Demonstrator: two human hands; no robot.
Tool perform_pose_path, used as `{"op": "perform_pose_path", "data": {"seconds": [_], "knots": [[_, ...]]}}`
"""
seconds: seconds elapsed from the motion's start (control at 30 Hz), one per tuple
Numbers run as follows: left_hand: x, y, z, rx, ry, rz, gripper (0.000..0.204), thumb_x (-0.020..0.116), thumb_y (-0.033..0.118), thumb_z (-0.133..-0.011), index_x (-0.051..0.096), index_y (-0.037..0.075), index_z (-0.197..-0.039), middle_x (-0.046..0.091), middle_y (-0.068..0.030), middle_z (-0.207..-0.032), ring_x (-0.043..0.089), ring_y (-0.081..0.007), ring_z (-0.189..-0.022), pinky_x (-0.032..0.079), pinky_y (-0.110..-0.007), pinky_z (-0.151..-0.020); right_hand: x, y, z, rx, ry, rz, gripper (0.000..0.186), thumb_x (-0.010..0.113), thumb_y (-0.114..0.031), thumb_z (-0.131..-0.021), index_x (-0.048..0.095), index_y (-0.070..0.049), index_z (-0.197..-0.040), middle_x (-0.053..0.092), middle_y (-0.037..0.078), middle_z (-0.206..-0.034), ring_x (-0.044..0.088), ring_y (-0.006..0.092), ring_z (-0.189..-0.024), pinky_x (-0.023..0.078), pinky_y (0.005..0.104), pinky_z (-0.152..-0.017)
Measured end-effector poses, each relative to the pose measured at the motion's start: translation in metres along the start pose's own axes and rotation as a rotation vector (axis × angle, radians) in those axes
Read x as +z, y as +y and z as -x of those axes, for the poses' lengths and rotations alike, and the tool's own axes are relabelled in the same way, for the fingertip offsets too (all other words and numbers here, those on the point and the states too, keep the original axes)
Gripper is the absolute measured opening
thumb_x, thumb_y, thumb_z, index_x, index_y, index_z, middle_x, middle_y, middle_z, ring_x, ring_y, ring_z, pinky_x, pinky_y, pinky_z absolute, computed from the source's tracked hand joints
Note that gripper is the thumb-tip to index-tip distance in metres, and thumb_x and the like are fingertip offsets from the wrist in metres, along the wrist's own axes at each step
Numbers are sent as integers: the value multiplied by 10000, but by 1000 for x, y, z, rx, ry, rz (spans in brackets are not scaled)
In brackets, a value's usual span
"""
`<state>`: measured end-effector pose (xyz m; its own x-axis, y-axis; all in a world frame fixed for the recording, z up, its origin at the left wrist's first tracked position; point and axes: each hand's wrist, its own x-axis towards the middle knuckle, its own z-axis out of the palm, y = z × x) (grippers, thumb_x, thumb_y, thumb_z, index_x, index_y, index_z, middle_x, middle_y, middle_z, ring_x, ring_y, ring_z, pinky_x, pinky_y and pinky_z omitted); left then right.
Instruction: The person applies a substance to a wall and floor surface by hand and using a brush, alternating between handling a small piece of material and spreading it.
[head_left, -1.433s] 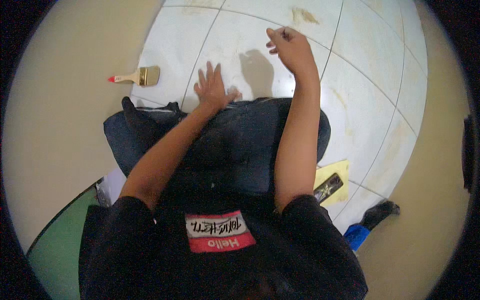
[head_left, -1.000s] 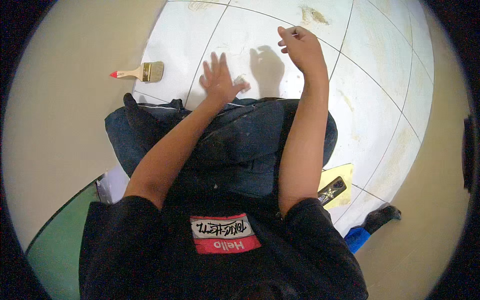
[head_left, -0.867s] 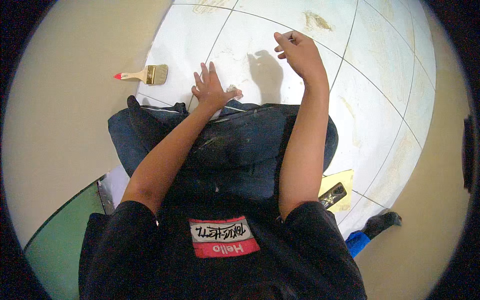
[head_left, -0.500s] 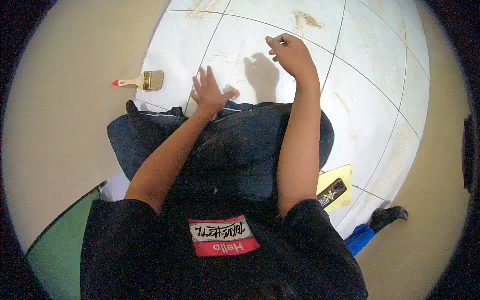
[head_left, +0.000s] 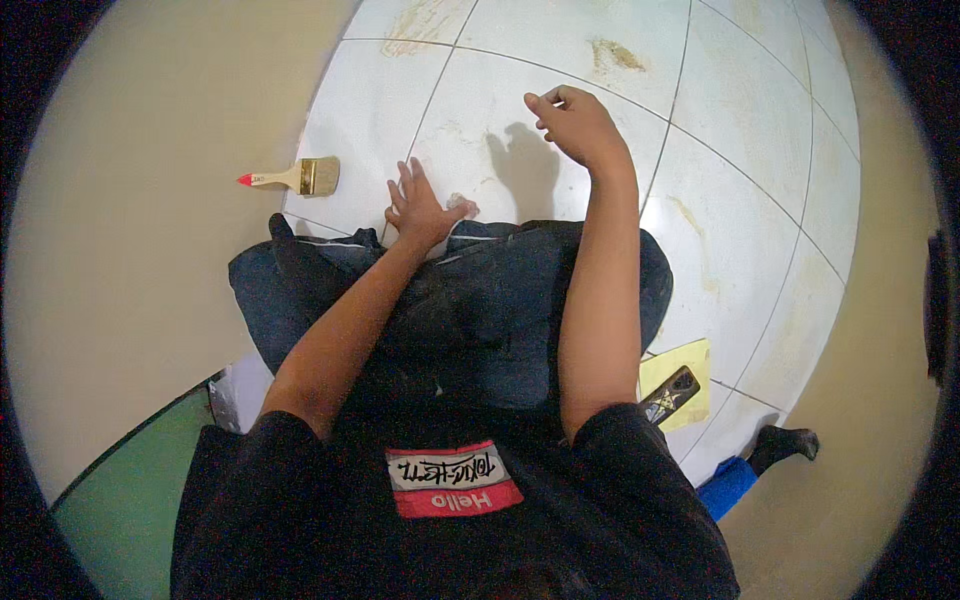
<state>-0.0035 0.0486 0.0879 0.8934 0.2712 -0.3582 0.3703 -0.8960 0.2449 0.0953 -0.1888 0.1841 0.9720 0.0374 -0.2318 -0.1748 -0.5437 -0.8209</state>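
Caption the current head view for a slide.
Left hand spread and right hand curled over white tiles, paintbrush lying to the left.

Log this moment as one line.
left hand: spread, over white tiles | right hand: curled, raised, contents unclear | paintbrush: at tiles' left edge | phone: on yellow sheet

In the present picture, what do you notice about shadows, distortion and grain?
Head view: the right hand casts a soft-edged shadow on white tiles; head view: tile joints bend, corners go black; head view: the dark shirt looks grainy.
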Motion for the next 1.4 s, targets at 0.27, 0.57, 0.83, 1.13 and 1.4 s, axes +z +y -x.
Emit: {"op": "perform_pose_path", "data": {"seconds": [0.27, 0.57, 0.83, 1.13, 1.4], "knots": [[-12, 23, -22, -54, 58, 77, 1411, 860, 576, -588, -22, 45, -1553, -34, -211, -1620, 11, -470, -1472, 155, -692, -1094, 3, -9, -5, 71, -33, 14, 545, 643, -507, -826, 726, 18, -943, 701, 246, -989, 673, 376, -950, 517, 432, -863], [-13, 24, -18, -22, 61, -5, 1384, 840, 579, -619, -49, 84, -1557, -33, -222, -1617, 7, -479, -1468, 168, -711, -1078, 3, -8, -3, 52, -29, -21, 547, 628, -510, -833, 708, 29, -889, 709, 227, -896, 689, 334, -878, 526, 419, -816], [-5, 34, -19, 13, 70, 36, 1368, 814, 611, -655, -68, 75, -1553, -43, -230, -1615, 1, -505, -1459, 160, -711, -1079, -7, 13, -12, 169, -71, -5, 525, 620, -485, -862, 689, 35, -903, 699, 155, -769, 670, 214, -636, 530, 359, -628], [35, 40, -16, 92, 133, 170, 1241, 827, 471, -667, 58, 81, -1559, 21, -228, -1613, 56, -486, -1460, 136, -659, -1117, 0, 61, -42, 300, -271, 60, 510, 566, -506, -924, 633, -29, -1092, 703, 113, -900, 660, 190, -711, 510, 340, -611], [21, 48, -30, -100, 352, 633, 526, 769, 391, -785, 556, 131, -1189, 451, -143, -1404, 405, -349, -1294, 268, -578, -1009, 37, 85, -42, 132, -334, 157, 439, 591, -457, -931, 632, -20, -937, 682, 113, -764, 651, 191, -622, 496, 325, -530]]}}
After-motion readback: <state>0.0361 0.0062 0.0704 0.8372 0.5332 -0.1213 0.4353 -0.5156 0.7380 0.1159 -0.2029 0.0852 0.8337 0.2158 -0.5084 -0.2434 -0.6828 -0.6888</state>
